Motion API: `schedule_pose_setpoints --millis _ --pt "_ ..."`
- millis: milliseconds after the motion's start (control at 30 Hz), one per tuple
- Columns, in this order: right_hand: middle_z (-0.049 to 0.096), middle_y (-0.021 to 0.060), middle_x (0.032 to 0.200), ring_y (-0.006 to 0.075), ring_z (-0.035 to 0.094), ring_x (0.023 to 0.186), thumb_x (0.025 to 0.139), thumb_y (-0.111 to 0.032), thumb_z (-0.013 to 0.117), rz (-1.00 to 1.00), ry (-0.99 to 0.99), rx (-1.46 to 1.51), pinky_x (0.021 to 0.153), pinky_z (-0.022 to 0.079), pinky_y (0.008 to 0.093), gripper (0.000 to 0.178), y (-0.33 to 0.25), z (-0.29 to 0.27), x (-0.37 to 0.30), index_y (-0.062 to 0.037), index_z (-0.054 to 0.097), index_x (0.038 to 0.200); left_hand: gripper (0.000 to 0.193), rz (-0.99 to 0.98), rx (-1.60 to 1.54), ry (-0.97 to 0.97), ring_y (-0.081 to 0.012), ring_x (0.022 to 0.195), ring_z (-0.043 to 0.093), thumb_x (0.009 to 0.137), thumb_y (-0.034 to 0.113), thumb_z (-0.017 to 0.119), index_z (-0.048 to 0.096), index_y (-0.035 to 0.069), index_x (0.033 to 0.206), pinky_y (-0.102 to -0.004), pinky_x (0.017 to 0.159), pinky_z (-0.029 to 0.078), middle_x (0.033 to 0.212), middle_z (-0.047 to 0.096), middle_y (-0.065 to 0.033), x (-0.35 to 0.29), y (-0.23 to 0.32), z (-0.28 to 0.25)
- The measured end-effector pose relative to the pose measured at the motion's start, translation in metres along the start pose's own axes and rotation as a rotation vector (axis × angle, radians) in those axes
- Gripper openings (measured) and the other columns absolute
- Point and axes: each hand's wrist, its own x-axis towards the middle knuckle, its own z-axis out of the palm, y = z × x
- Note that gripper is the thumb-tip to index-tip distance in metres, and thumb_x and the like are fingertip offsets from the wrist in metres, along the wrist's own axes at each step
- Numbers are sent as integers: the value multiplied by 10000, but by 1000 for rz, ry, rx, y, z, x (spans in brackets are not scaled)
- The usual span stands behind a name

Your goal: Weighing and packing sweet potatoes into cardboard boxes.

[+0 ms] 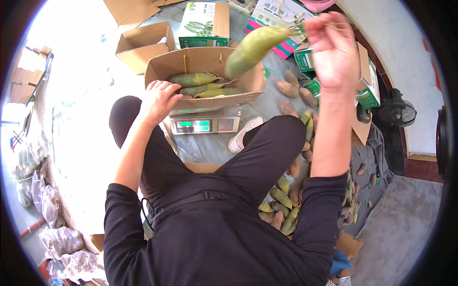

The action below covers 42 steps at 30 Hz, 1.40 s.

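My right hand [331,50] is raised at the upper right, slightly blurred, its fingers pinched on the thin stringy end of a green radish [255,50]. The radish hangs out to the left, above the right end of an open cardboard box [217,103]. Over the near left rim of that box my left hand [160,99] is hooked, fingertips inside by the radishes. Several green radishes [193,79] lie lengthwise in the box. Beneath it stands a digital scale [205,125] with lit green displays, between my knees.
An open brown box [143,43] and a printed green-white carton [205,24] stand beyond. Reddish and green radishes [288,89] are strewn along my right. A black fan [397,109] stands by the right wall. Plastic bags [62,243] lie at the lower left.
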Motion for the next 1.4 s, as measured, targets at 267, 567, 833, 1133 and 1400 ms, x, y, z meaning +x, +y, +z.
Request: schedule_pose_setpoints --millis 267,567,833,1133,1400 --pt "612 41 1007 156 621 849 894 -99 564 540 437 -617 701 520 292 201 96 -66 -62 -47 580 1088 244 -38 -6 -16 -258 987 555 823 245 636 634 78 1001 -392 949 374 934 616 -73 -5 -4 -5" --pt "620 26 933 119 598 784 884 -116 572 689 589 -681 613 467 249 187 117 -118 -103 -53 597 1058 241 -12 -20 -32 -284 966 555 829 193 605 619 47 1020 -396 928 383 942 614 -96 -1 0 -7" --pt "629 31 913 115 600 760 876 -132 585 656 475 -798 599 451 254 199 119 -112 -99 -55 599 1058 246 -8 -1 -42 -283 978 552 834 202 598 618 50 1026 -397 933 379 953 615 -96 1 0 -2" --pt "624 13 902 97 587 751 872 -140 588 664 449 -774 608 443 247 179 118 -115 -96 -74 605 1038 258 -54 -31 -30 -275 1024 545 839 240 621 630 73 1036 -400 937 386 980 615 -86 13 2 -2" --pt "620 4 889 101 583 747 864 -147 601 665 389 -817 601 445 250 193 123 -113 -92 -74 611 1043 327 -60 43 -214 -273 1093 520 854 304 594 616 105 1112 -420 908 411 1086 592 -77 87 4 24"
